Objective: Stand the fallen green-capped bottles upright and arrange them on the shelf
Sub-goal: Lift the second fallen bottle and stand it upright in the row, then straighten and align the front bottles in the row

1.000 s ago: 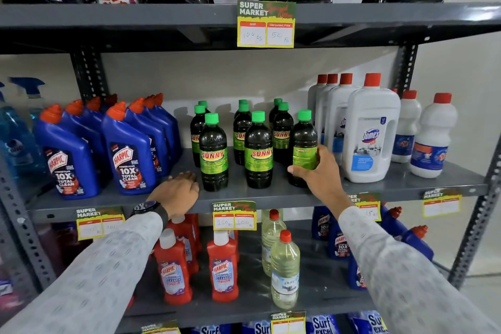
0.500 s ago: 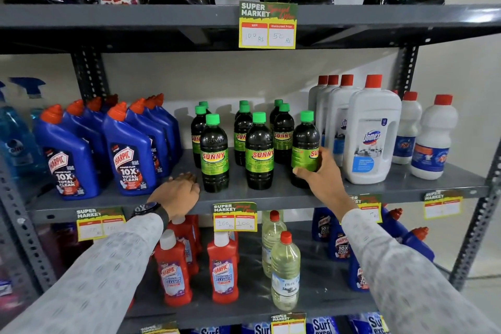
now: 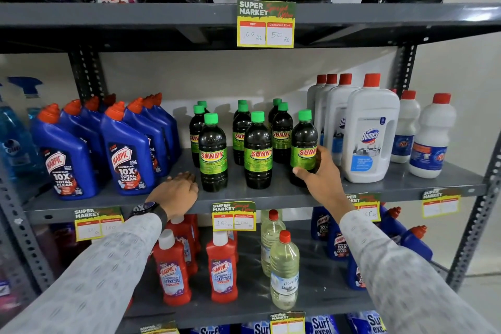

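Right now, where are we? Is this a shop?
Most likely a supermarket aisle. A grey metal shelf carries "Super Market" price tags with discounted prices, and rows of matching cleaning bottles, like the green-capped bottles, stand lined up.

You face a grey steel rack with perforated uprights, set against a plain off-white wall. Pale floor shows low right. Light is even and diffuse; soft shadows fall on the wall behind the rack.
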Demonstrator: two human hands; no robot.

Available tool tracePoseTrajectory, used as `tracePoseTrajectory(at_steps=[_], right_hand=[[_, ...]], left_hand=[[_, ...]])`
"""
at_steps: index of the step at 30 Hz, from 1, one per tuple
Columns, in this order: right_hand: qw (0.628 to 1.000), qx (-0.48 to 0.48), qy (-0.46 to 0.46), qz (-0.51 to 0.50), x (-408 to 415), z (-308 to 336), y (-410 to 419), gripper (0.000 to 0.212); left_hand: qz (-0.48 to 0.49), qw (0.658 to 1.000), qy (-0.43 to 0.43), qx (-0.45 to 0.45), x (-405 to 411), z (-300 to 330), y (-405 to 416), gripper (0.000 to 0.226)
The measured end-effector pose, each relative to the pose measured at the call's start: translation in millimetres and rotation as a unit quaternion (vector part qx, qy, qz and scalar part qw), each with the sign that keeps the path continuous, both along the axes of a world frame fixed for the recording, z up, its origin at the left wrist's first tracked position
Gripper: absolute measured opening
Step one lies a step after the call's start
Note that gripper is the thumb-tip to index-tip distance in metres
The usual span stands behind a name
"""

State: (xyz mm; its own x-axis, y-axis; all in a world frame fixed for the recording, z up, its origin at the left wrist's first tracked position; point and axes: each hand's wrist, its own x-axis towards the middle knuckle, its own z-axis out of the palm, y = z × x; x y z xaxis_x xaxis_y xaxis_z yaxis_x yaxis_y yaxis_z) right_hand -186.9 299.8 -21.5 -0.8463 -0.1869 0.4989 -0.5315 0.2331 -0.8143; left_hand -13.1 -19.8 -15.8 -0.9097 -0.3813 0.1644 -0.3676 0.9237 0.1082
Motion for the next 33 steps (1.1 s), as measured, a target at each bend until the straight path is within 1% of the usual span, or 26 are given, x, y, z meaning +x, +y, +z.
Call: tracePoseTrajectory(at_steps=[5,12,14,16,18,19,21,22,23,24,25,26,27,28,29,31,33], right_hand=[[0.998,-0.01,0.022,-0.054,3.5,-3.2,-4.4,0.082],[0.997,0.009,0.043,-0.066,4.8,-5.9,-3.2,0.086],[0.996,0.001,0.046,-0.072,7.7,-6.0,-3.4,0.088],[0.994,-0.029,0.041,-0.093,15.8,-6.7,-4.2,0.084],[0.986,-0.06,0.077,-0.132,29.2,-9.6,-6.1,0.069],[0.98,-0.065,0.113,-0.152,36.3,-11.4,-7.6,0.061],[0.969,-0.05,0.18,-0.159,47.6,-12.4,-11.5,0.048],[0.97,-0.037,0.196,-0.141,51.2,-10.9,-14.2,0.044],[0.975,-0.023,0.191,-0.11,54.2,-8.0,-17.9,0.042],[0.983,-0.007,0.167,-0.071,57.2,-4.0,-22.8,0.042],[0.99,0.017,0.136,-0.034,60.3,0.3,-28.8,0.047],[0.993,0.043,0.108,-0.007,62.9,3.8,-35.3,0.055],[0.994,0.066,0.088,0.008,64.7,6.3,-42.5,0.066],[0.994,0.081,0.075,0.014,66.2,7.7,-49.5,0.077],[0.994,0.09,0.064,0.014,67.2,9.2,-55.9,0.087],[0.994,0.099,0.043,0.011,66.3,10.9,-65.1,0.099],[0.994,0.106,0.021,0.013,61.7,11.7,-69.6,0.1]], left_hand=[[0.001,1.0,-0.005,-0.004,-0.4,0.4,0.7,0.059],[-0.005,1.0,-0.003,-0.007,0.5,0.6,0.3,0.058],[-0.003,1.0,0.004,-0.006,0.8,-0.1,-0.2,0.058],[0.001,1.0,0.011,0.0,0.9,-0.5,0.5,0.058],[0.003,1.0,0.023,0.009,2.8,-0.3,2.2,0.056],[0.004,0.999,0.041,0.016,4.4,-0.2,2.2,0.054],[0.011,0.991,0.117,0.064,9.6,-0.8,2.3,0.047],[0.012,0.979,0.171,0.11,12.9,-0.7,3.4,0.045],[0.009,0.96,0.228,0.163,15.4,-0.1,5.0,0.045],[0.002,0.937,0.276,0.216,16.8,1.7,6.5,0.047],[-0.016,0.914,0.303,0.271,16.9,4.3,8.0,0.051],[-0.045,0.894,0.306,0.324,15.5,7.3,10.9,0.057],[-0.073,0.884,0.285,0.363,13.3,10.0,15.6,0.064],[-0.092,0.884,0.257,0.379,10.5,12.3,22.2,0.07],[-0.098,0.889,0.24,0.378,6.6,13.9,28.4,0.071],[-0.079,0.888,0.257,0.373,-3.7,15.0,37.4,0.062],[-0.065,0.876,0.291,0.379,-10.8,15.1,39.8,0.056]])
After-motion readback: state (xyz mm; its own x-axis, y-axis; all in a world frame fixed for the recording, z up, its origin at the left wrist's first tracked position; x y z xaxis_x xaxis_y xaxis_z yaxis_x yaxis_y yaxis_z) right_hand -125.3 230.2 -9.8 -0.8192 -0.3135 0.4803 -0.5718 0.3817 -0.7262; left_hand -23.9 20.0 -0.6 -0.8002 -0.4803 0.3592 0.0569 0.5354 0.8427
